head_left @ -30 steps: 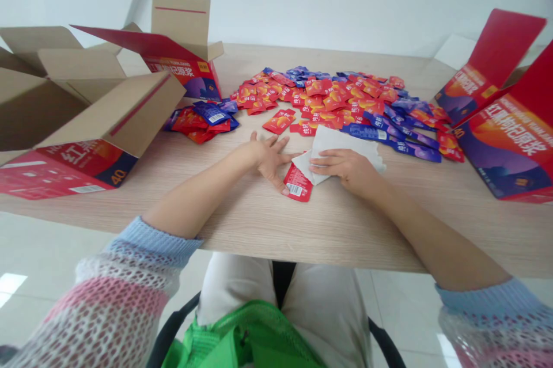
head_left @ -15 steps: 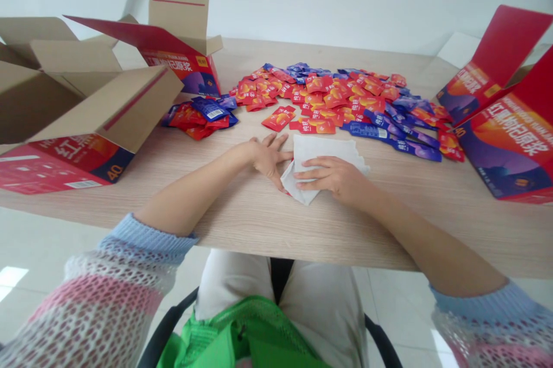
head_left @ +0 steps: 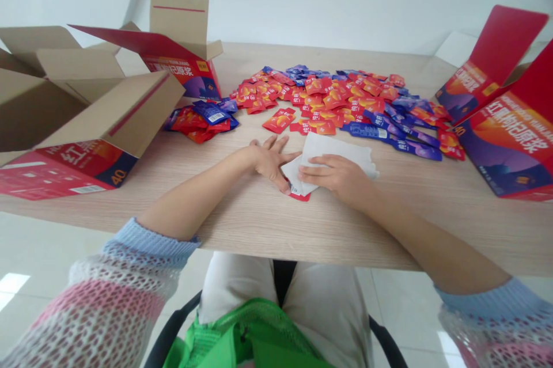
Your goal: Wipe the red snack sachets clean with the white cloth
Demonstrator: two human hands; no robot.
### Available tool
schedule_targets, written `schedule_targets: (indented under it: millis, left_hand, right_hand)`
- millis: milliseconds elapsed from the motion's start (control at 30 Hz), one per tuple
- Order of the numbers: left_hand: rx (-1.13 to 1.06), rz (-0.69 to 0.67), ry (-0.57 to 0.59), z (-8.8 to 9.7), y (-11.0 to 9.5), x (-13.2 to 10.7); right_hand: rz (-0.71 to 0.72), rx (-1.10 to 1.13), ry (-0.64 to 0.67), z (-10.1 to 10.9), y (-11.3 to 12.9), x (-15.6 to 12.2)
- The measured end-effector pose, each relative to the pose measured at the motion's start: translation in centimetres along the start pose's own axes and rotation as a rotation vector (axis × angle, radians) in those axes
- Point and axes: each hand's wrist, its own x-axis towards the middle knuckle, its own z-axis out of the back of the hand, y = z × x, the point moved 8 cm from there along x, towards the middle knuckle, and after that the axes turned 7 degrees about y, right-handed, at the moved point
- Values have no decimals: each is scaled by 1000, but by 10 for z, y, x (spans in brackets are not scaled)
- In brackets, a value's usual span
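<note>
Grip open: right hand (head_left: 339, 178) flat on a crosswise white tissue (head_left: 337, 147) over a red sachet (head_left: 300, 197), left hand (head_left: 270, 162) splayed beside.

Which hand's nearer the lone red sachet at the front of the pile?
Left hand: its fingers sit just below the red sachet, not touching it. The right hand is farther off to the right, on the white tissue.

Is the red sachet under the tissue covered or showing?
Mostly covered: the white tissue lies over the red sachet, and only its bottom edge shows.
</note>
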Motion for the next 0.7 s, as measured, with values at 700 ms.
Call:
schedule_targets:
  millis: [700]
  left_hand:
    - [-8, -58, -11, -3, 5, 7]
  right_hand:
    - [-121, 19, 85, -3, 8, 1]
